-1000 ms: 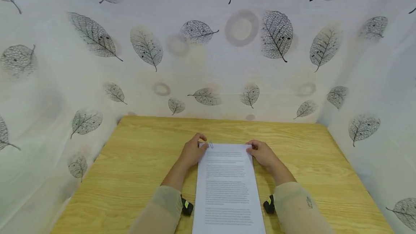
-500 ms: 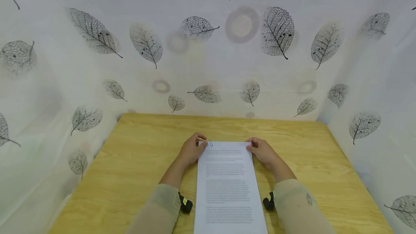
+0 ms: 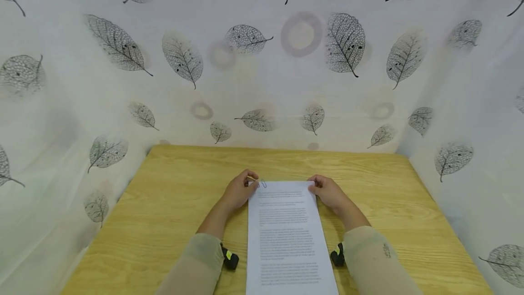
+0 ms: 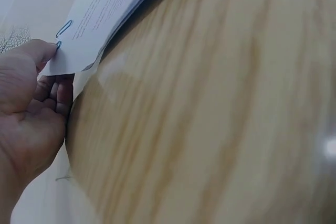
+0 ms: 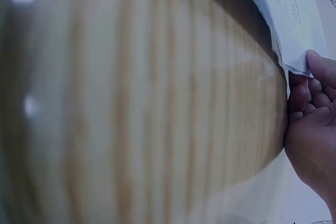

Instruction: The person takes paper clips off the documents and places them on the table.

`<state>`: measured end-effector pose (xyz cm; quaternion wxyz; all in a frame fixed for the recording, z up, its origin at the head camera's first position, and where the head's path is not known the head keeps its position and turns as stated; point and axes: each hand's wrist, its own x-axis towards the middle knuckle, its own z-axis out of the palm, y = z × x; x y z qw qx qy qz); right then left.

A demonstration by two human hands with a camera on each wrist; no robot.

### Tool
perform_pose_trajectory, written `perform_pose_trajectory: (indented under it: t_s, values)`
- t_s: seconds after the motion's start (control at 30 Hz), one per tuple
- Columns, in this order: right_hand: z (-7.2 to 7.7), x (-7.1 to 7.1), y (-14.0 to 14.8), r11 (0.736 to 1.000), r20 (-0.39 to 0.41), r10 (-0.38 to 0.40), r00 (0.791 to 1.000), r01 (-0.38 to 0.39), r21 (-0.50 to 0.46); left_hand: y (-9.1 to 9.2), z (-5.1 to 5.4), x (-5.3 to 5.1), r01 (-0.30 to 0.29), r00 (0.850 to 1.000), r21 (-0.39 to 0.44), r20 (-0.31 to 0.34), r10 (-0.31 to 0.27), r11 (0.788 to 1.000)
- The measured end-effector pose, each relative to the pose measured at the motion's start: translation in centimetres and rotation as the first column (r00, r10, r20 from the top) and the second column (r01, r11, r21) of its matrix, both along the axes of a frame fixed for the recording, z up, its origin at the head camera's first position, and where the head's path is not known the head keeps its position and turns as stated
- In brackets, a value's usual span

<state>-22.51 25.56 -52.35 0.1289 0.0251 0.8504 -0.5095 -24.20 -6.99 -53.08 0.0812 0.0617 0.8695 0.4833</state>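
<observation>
Printed white sheets of paper [image 3: 286, 236] lie lengthwise before me, stacked, with the far edge lifted a little off the table in the wrist views. My left hand [image 3: 239, 190] pinches the far left corner, thumb on top and fingers beneath. Close to that thumb a blue paper clip [image 4: 64, 29] sits on the edge of the sheets. A second paper clip [image 4: 59, 44] shows at the thumb tip, partly hidden by it. At the far right corner my right hand [image 3: 332, 193] pinches the sheets [image 5: 296, 30] between thumb and fingers.
A wood-grain table [image 3: 172, 204] bears the paper. Pale curtains with a leaf print [image 3: 245, 85] stand behind it and along both sides. A small black device [image 3: 230, 258] is strapped at the left wrist, and another black device [image 3: 337, 255] at the right.
The head view has shifted slightly. Both hands keep their hold on the far corners of the sheets, with no clear movement otherwise.
</observation>
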Motion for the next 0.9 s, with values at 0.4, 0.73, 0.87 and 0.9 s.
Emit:
perform_pose_trajectory:
  t_s: [0.4,0.73,0.87,0.9]
  values:
    - [0.1,-0.1,-0.1,0.999,0.004,-0.031,1.0,0.031,0.01,-1.7,0.6,0.0,-0.051,0.998,-0.028,-0.023,0.051,0.998]
    - [0.3,0.2,-0.3,0.999,-0.01,-0.031,0.999,0.031,0.009,-4.8,2.1,-0.1,-0.072,0.994,-0.111,-0.088,0.062,0.991]
    - [0.4,0.2,-0.4,1.0,-0.011,-0.028,1.0,0.029,0.009,-5.8,2.4,-0.2,-0.056,0.994,-0.185,-0.106,0.036,0.981]
    - [0.4,0.2,-0.4,1.0,-0.012,-0.029,1.0,0.029,0.01,-5.9,2.4,-0.3,-0.048,0.994,-0.204,-0.108,0.026,0.978]
